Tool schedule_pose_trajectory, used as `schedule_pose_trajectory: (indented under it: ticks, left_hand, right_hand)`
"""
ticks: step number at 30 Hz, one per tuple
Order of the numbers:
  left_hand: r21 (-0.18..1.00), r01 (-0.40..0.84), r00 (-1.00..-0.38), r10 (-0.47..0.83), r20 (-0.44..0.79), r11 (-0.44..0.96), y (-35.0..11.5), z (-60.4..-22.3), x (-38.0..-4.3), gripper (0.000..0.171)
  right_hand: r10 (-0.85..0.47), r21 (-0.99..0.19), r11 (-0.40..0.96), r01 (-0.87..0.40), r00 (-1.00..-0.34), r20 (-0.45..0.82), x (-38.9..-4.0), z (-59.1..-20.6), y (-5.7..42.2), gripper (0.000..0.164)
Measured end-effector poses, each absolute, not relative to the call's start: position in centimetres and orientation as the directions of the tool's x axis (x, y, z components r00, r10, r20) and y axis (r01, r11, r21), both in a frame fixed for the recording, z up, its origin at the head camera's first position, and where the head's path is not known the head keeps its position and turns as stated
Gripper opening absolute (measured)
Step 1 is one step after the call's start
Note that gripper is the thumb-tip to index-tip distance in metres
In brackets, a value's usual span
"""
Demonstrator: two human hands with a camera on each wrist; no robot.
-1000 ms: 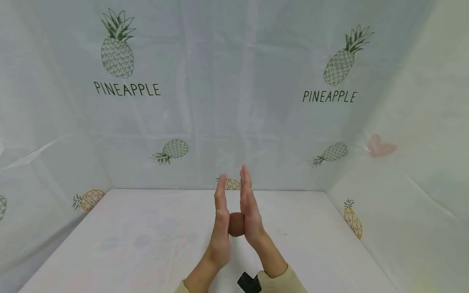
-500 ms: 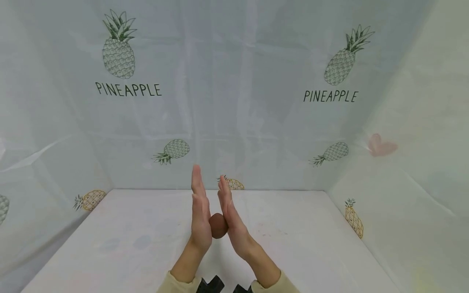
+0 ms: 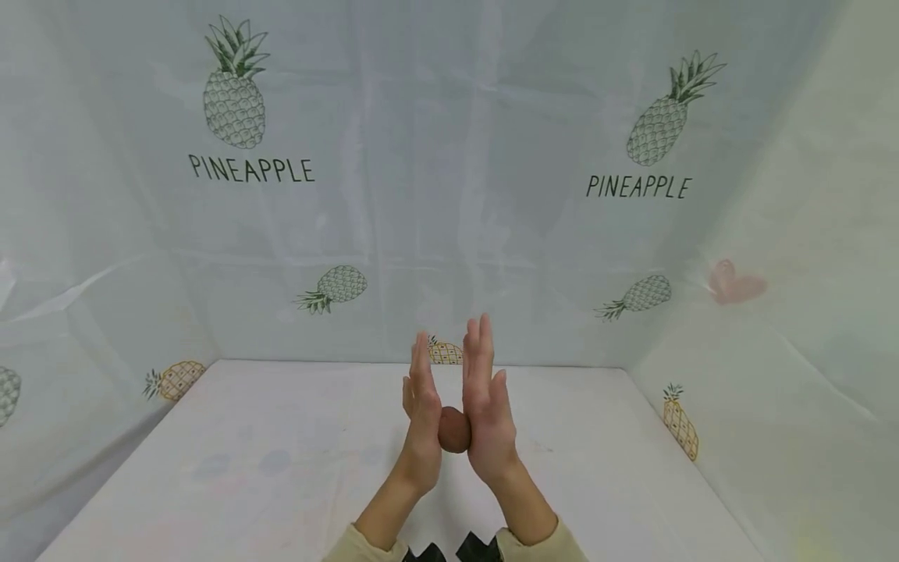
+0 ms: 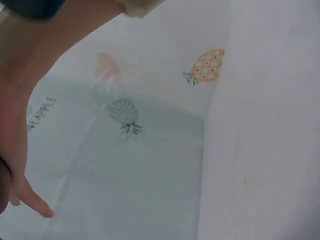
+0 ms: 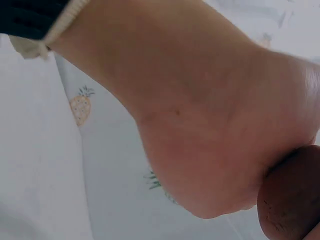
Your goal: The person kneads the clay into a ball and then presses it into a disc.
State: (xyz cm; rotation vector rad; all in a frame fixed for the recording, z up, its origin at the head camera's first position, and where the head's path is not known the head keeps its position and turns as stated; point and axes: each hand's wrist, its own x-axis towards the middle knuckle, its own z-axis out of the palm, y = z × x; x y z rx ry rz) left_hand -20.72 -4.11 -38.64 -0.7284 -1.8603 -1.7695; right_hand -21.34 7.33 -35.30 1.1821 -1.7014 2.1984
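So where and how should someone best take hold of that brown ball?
Probably pinch the ball at its upper and lower edges, coming from the near side: it looks roughly round, the left hand and right hand cover its two sides, but its near face is bare.

Brown ball [image 3: 454, 430]: matt and mostly smooth, clay-like to my eye; from the right wrist view I see small dark pits or flecks.
Backdrop sheet [image 3: 435, 211]: I read it as thin plastic, creased, with a soft sheen along the folds.
Pineapple print [image 3: 235, 109]: line-drawn, flat on the sheet; I see no relief.
Tabletop [image 3: 597, 476]: smooth, pale, low sheen, faintly blotched; I can't tell the material underneath.
Beige sleeves [image 3: 361, 546]: matt cloth.
Black wrist pieces [image 3: 480, 548]: dull, dark finish; I can't tell plastic from fabric.
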Motion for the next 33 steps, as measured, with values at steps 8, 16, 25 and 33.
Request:
schedule_pose_trajectory:
  ticks: [8,16,25,33]
  left_hand:
    - [0.63,0.773,-0.633,0.15,0.76,0.069,-3.6,-38.1,-19.2,0.063]
    - [0.632,0.765,-0.641,0.061,0.765,0.12,-5.5,-37.0,-19.7,0.071]
    - [0.697,0.709,-0.701,0.002,0.713,0.108,-6.7,-37.4,-21.1,0.075]
    - [0.751,0.649,-0.76,0.067,0.646,0.12,-5.4,-38.4,-21.3,0.069]
  right_hand:
    - [-0.315,-0.84,-0.35,-0.415,-0.792,0.523,-23.2,-36.7,7.5,0.061]
    - [-0.561,-0.9,-0.335,-0.28,-0.708,0.429,-22.7,-37.9,5.7,0.066]
    - [-0.468,-0.841,-0.383,-0.383,-0.704,0.534,-20.6,-36.7,5.3,0.064]
    - [-0.363,-0.776,-0.389,-0.496,-0.692,0.624,-19.9,-35.3,6.4,0.061]
